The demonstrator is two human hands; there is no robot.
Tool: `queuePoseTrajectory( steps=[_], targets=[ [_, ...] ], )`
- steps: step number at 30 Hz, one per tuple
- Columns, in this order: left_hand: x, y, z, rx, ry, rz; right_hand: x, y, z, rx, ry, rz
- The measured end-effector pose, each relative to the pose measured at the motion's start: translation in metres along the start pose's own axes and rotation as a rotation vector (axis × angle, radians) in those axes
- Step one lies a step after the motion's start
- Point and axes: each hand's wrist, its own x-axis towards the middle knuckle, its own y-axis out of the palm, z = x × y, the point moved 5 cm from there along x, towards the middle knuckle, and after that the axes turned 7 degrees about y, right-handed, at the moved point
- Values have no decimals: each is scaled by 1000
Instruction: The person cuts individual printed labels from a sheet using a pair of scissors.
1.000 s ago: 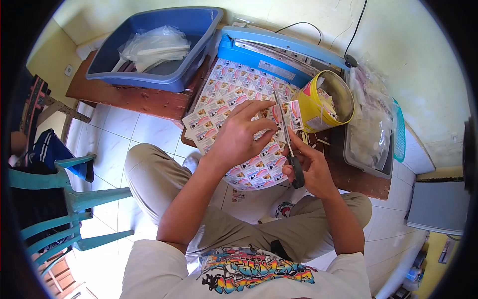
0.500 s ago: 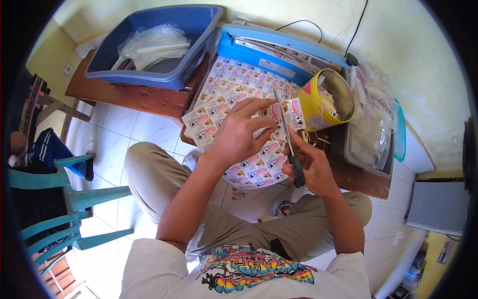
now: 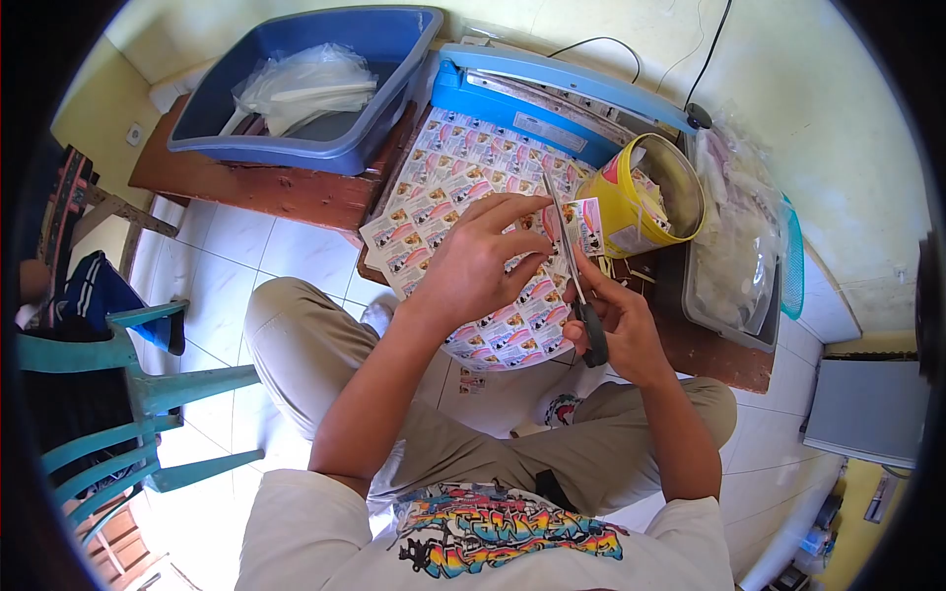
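Right hand [image 3: 623, 330] clamped on scissors [image 3: 594, 340], long axis roughly 5:30–11:30. Printed label [image 3: 589, 219] at blades' 3 o'clock, nearer right fingertips. Left hand [image 3: 478, 261] at 9 o'clock, fingertips beside blades; cannot tell whether pinching.

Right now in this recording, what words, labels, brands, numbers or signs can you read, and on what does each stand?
None reads with certainty.
Shirt print: large graffiti-style lettering, too stylised to make out.
Printed sheets: repeated small text, too small.
Printed piece beside the scissors: too small.
Label on the blue paper cutter: several lines, too blurred.
Yellow bucket: labels present, unreadable.
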Motion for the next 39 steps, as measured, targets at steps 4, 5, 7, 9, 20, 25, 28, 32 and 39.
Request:
queuePoseTrajectory(
  steps=[4, 5, 7, 9, 20, 25, 28, 32, 39],
  targets=[
    [0, 0, 0, 11, 10, -6, 0, -1, -2, 20, 22, 8],
    [0, 0, 0, 11, 10, -7, 0, -1, -3, 25, 22, 13],
    [0, -1, 0, 3, 8, -13, 0, -2, -4, 27, 23, 17],
    [1, -2, -1, 9, 2, -11, 0, -2, -5, 31, 23, 20],
    [1, -2, 1, 20, 9, -16, 1, -1, -2, 45, 16, 21],
    [0, 0, 2, 37, 12, -15, 2, -3, -6, 29, 13, 21],
    [0, 2, 3, 14, 16, -7, 2, -1, -5, 30, 39, 3],
    [-1, 4, 5, 6, -10, 3, 7, -4, -7, 61, 21, -18],
    [-1, 4, 11, 58, -39, -4, 15, -6, -10, 18, -8, -60]
  ],
)
